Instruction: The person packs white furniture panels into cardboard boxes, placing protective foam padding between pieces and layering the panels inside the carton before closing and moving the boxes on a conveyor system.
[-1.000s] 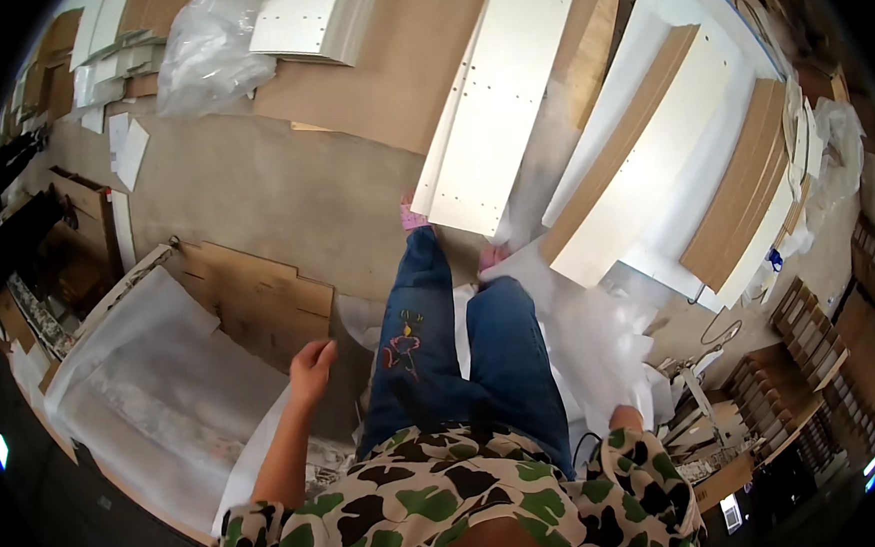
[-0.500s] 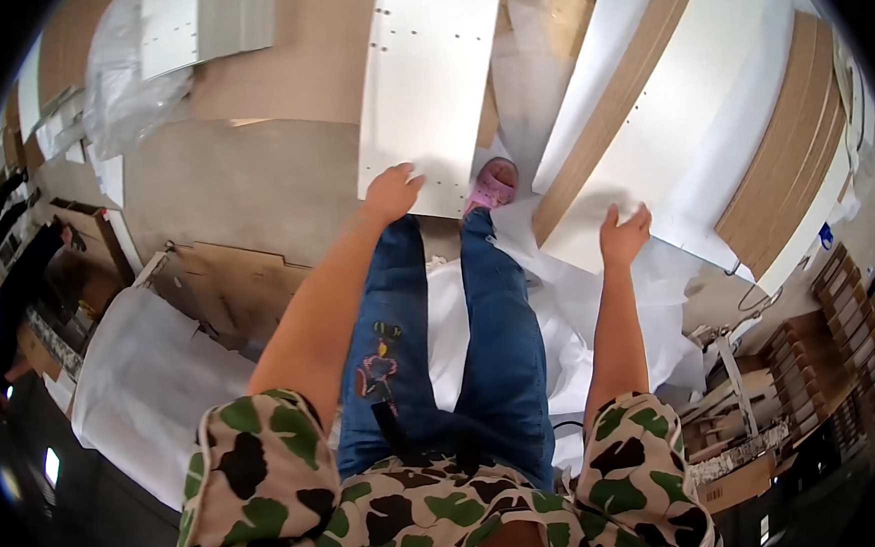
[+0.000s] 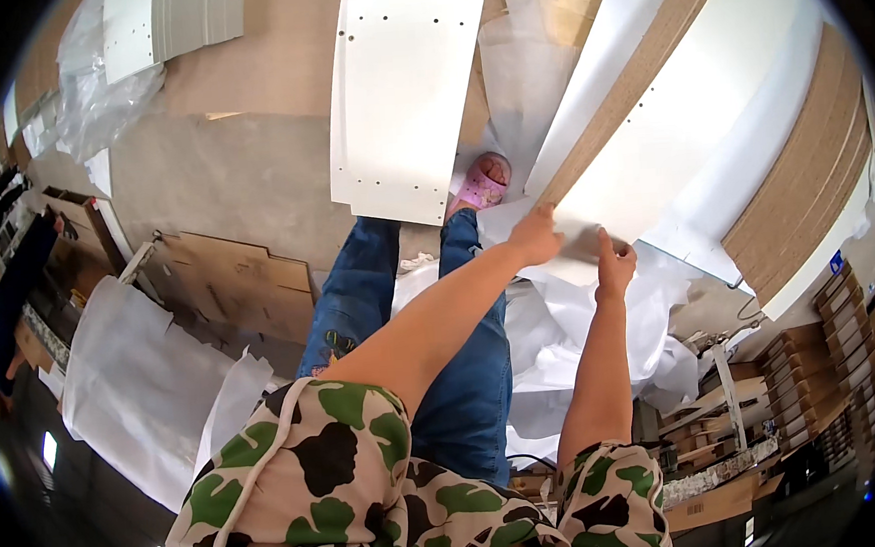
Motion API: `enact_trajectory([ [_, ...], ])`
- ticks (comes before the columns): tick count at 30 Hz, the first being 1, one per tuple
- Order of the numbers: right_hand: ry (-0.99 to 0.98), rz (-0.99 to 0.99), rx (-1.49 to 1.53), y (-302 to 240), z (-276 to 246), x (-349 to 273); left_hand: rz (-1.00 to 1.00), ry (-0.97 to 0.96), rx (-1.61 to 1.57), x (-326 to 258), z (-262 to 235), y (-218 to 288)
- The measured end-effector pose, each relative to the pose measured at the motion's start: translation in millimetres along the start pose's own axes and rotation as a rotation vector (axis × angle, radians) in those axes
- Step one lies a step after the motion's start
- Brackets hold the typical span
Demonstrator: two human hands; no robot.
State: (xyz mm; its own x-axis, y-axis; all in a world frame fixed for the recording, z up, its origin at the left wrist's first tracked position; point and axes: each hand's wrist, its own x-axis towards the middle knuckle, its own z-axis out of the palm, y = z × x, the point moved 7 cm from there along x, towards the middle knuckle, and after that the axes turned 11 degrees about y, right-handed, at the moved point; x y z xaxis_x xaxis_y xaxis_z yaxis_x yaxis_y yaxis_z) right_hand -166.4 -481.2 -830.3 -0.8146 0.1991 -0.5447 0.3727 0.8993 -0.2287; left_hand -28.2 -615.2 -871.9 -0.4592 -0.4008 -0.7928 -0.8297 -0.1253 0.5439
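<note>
My left hand [image 3: 536,238] is at the near left corner of a white panel [image 3: 679,128], its fingers closed on the edge. At the same panel's near edge, a little to the right, my right hand [image 3: 613,267] holds on with thumb and fingers; its underside fingers are hidden. The panel has small dark holes and lies on top of a stack. Another white panel [image 3: 398,115], with drilled holes near its ends, lies apart to the left, and neither hand touches it.
Brown board edges [image 3: 801,161] are stacked at the right. White foam wrapping [image 3: 602,334] is bunched near my legs, with more sheeting [image 3: 142,362] at the left. My foot in a pink clog [image 3: 482,182] stands between the panels. Someone's dark-sleeved arm [image 3: 21,269] shows far left.
My left hand has left the left-hand panel and crossed right to the corner of the right-hand one. The right hand has come down to that panel's near edge.
</note>
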Motion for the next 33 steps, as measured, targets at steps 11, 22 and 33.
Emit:
enact_trajectory([
  [11, -0.319, 0.272, 0.960, -98.0, 31.2, -30.1, -0.061, 0.560, -0.223, -20.1, -151.9, 36.9],
  [22, -0.113, -0.159, 0.647, -186.5, 75.7, -129.1, -0.226, 0.752, -0.710, -92.6, -215.2, -44.5],
  [33, -0.422, -0.361, -0.006, -174.8, 172.5, -98.7, -0.131, 1.112, 0.031, -71.3, -247.6, -119.1],
])
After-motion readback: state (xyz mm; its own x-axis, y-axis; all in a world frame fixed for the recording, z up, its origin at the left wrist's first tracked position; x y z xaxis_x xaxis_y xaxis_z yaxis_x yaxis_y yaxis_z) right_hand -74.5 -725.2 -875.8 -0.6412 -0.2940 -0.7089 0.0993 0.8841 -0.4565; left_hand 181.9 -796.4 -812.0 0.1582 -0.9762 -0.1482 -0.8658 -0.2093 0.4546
